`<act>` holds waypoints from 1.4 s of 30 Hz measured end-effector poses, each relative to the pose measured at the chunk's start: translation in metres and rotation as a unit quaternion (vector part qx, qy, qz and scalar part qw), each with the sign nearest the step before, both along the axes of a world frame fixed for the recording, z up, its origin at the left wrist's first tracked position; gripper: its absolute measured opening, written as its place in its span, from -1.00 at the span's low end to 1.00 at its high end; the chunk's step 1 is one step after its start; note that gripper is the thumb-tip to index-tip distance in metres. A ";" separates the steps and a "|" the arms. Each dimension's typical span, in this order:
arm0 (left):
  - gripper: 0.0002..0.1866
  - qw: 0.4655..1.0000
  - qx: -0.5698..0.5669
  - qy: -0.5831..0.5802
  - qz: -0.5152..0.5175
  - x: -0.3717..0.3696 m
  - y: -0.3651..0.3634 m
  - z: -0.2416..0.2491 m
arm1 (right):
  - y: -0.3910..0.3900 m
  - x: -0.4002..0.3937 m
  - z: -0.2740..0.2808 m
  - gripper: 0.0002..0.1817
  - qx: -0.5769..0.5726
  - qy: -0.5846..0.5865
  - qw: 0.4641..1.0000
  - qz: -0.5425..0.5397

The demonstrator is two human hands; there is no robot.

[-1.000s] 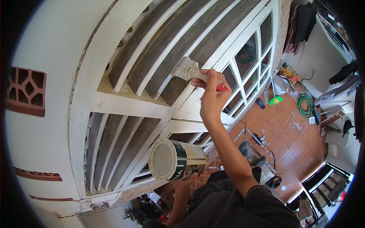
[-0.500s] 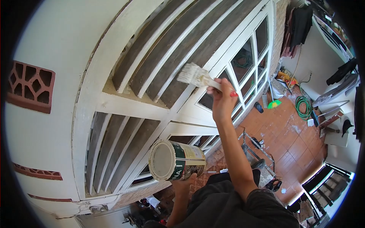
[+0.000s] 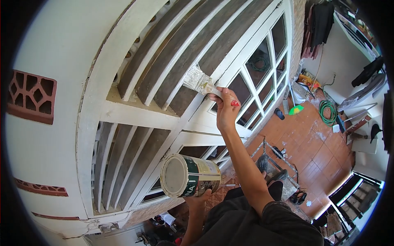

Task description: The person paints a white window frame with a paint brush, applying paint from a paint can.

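White framing (image 3: 141, 115) borders the upper slats (image 3: 174, 65), with a paned window (image 3: 256, 71) beside them and reddish floor tiles (image 3: 308, 147) well apart from them. Right at those slats, the brush (image 3: 200, 80) has its bristles over the white edge nearest the window, its handle pinched in the fingers of the right hand (image 3: 225, 110); below the slats in view, the left hand (image 3: 199, 198) has its fingers around the paint can (image 3: 192, 175).
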State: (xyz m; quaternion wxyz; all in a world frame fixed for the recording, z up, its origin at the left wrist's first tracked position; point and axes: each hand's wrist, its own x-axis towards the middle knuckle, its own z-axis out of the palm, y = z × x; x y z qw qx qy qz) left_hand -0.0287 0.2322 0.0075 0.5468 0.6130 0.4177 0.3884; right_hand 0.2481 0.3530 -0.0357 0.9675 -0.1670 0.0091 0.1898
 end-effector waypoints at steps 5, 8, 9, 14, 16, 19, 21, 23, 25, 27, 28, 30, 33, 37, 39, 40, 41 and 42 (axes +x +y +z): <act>-0.02 1.000 -0.009 -0.012 0.013 0.003 0.002 0.002 | 0.007 -0.001 -0.001 -0.66 -0.051 -0.023 0.998 -0.009; -0.01 0.999 -0.026 -0.020 0.017 0.011 0.001 0.009 | -0.006 0.001 0.005 -0.68 -0.021 -0.021 0.999 -0.025; 0.00 1.000 -0.018 -0.020 0.011 0.012 0.002 0.008 | -0.010 0.003 0.005 -0.70 -0.006 -0.008 0.999 -0.045; 0.00 1.000 -0.013 -0.027 0.005 0.006 0.006 -0.001 | -0.015 0.013 0.010 -0.73 0.052 0.019 0.998 -0.041; 0.00 1.000 0.004 -0.019 -0.006 0.002 0.010 -0.008 | -0.004 0.010 0.011 -0.70 0.021 0.010 0.999 -0.036; -0.01 1.000 0.012 -0.020 -0.013 0.004 0.012 -0.006 | 0.004 0.003 0.009 -0.65 -0.004 0.004 1.000 -0.025; -0.01 1.000 0.012 -0.025 -0.009 0.006 0.012 -0.006 | -0.002 0.001 0.009 -0.69 -0.004 -0.006 1.000 -0.024; -0.01 1.000 0.014 -0.029 -0.001 0.006 0.013 -0.006 | -0.014 0.000 0.010 -0.72 -0.010 -0.009 0.999 -0.034; 0.00 0.999 0.000 -0.039 -0.002 0.010 0.013 0.000 | -0.022 0.007 0.015 -0.71 -0.042 -0.017 0.995 -0.091; 0.00 0.999 0.001 -0.041 0.002 0.010 0.011 0.000 | -0.023 0.013 0.024 -0.70 -0.075 -0.026 0.987 -0.140; -0.01 0.999 0.010 -0.038 0.004 0.008 0.012 -0.002 | -0.021 0.016 0.029 -0.69 -0.087 -0.036 0.984 -0.150; -0.01 0.999 0.010 -0.034 0.010 0.008 0.011 0.000 | -0.018 0.011 0.034 -0.68 -0.124 -0.067 0.981 -0.133; -0.02 1.000 -0.001 -0.027 0.012 0.011 0.009 0.011 | -0.014 -0.020 0.037 -0.70 -0.167 -0.107 0.978 -0.070; -0.04 0.999 0.005 -0.045 0.019 0.014 0.005 0.019 | -0.019 -0.064 0.035 -0.73 -0.127 -0.146 0.981 -0.001; -0.03 0.998 0.012 -0.063 0.028 0.014 0.003 0.019 | -0.021 -0.068 0.038 -0.73 -0.098 -0.112 0.989 0.019; -0.02 0.998 0.008 -0.053 0.025 0.010 0.003 0.017 | -0.022 -0.069 0.040 -0.73 -0.083 -0.095 0.992 0.029; -0.01 0.999 0.004 -0.044 0.021 0.004 0.003 0.015 | -0.023 -0.063 0.041 -0.72 -0.097 -0.083 0.991 0.026; 0.00 0.999 0.000 -0.035 0.017 0.001 0.003 0.014 | -0.017 -0.054 0.034 -0.69 -0.129 -0.097 0.987 0.000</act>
